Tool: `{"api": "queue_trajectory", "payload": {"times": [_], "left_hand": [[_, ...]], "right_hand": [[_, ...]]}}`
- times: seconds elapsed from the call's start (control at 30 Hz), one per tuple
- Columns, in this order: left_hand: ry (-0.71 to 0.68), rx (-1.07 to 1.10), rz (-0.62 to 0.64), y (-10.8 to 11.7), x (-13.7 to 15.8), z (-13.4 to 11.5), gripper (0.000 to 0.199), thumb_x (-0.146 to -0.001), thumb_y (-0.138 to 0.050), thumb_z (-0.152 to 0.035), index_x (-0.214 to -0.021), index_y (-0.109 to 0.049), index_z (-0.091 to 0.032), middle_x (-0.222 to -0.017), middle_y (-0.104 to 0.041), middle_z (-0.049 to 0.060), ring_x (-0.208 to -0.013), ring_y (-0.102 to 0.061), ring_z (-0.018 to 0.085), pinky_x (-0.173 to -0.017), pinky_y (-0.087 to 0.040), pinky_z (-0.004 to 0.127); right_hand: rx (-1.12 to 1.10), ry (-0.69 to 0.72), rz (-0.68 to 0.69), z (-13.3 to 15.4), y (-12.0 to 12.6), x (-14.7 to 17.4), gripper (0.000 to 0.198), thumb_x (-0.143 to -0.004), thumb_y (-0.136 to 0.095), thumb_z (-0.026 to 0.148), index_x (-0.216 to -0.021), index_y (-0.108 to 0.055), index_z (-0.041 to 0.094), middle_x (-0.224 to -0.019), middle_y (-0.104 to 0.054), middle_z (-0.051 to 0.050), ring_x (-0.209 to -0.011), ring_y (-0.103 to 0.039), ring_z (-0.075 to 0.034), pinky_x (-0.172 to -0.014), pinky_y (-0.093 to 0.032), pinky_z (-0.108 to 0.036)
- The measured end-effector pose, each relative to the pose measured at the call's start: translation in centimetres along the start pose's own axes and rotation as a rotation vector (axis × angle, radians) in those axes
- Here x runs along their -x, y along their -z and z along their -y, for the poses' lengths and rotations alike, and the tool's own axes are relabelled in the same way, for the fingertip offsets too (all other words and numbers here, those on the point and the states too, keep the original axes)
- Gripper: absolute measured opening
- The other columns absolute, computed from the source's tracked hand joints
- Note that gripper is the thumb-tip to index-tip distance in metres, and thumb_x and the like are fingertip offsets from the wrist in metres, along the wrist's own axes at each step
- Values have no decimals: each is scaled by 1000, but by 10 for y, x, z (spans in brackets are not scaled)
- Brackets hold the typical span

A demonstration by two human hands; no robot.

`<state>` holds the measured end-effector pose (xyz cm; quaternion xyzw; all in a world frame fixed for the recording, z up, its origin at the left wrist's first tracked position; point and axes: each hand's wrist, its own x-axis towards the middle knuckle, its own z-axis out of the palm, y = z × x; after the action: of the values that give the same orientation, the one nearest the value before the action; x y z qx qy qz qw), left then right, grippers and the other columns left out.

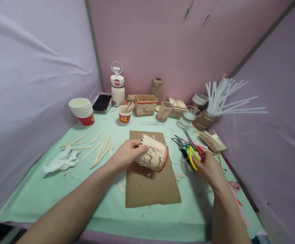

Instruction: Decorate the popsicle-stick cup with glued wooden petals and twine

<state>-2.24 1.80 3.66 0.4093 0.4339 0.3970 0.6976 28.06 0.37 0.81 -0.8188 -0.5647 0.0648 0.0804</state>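
My left hand grips a cup built of wooden craft sticks, its thumb on the outside near the jagged end. The cup lies tilted on its side above a brown cardboard sheet. Curly pale relief covers its wall, and twine with a red band rings the right end. At the right, my right hand has its fingers closed at the yellow-handled scissors. These lie among a bunch of tools that includes pliers with dark jaws and a red handle. The fingertips are partly hidden.
Loose craft sticks and a crumpled tissue lie left. Behind stand stacked paper bowls, a red-and-white paper cup, a white bottle, a stick-built box, a clear bowl and white strips in a pot.
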Motion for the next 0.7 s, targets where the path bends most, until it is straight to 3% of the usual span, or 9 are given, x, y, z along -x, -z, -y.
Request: {"api": "queue_trajectory", "payload": {"times": [0.1, 0.23, 0.33, 0.43, 0.7], "left_hand": [[-67, 81, -64, -2, -1, 1, 27, -68, -78, -36, -79, -74, -12, -71, -73, 5, -65, -64, 15, -65, -48, 25], [-170, 176, -149, -4, -3, 1, 35, -65, -80, -41, -82, -74, -11, -73, -74, 7, -65, -64, 17, -68, -50, 29], [-223, 212, -164, -4, -2, 2, 36, -67, -80, -42, -85, -74, -11, -76, -74, 7, -68, -65, 18, -73, -50, 31], [-239, 212, -139, -5, -1, 3, 35, -69, -79, -41, -88, -75, -11, -77, -74, 6, -69, -65, 17, -73, -50, 30], [-259, 122, -75, -7, 2, 9, 34, -77, -74, -44, -93, -74, -14, -81, -74, 5, -76, -65, 17, -73, -49, 28]], "right_hand": [[-227, 67, -86, 3, -4, 30, 55, -72, -60, 57, -110, -54, 18, -81, -64, -5, -66, -60, -23, -55, -42, -31], [-417, 371, -166, 8, -21, 64, 67, -69, -67, 55, -120, -49, 17, -102, -64, -11, -82, -62, -24, -69, -50, -36], [-364, 528, -249, 14, -30, 77, 55, -75, -67, 51, -117, -52, 19, -103, -63, -11, -81, -60, -23, -71, -49, -37], [-286, 600, -336, 21, -29, 82, 44, -80, -64, 51, -111, -54, 21, -97, -63, -9, -77, -57, -23, -68, -46, -37], [-110, 644, -469, 32, -18, 84, 47, -88, -53, 59, -112, -57, 19, -84, -58, -7, -75, -54, -25, -63, -39, -34]]}}
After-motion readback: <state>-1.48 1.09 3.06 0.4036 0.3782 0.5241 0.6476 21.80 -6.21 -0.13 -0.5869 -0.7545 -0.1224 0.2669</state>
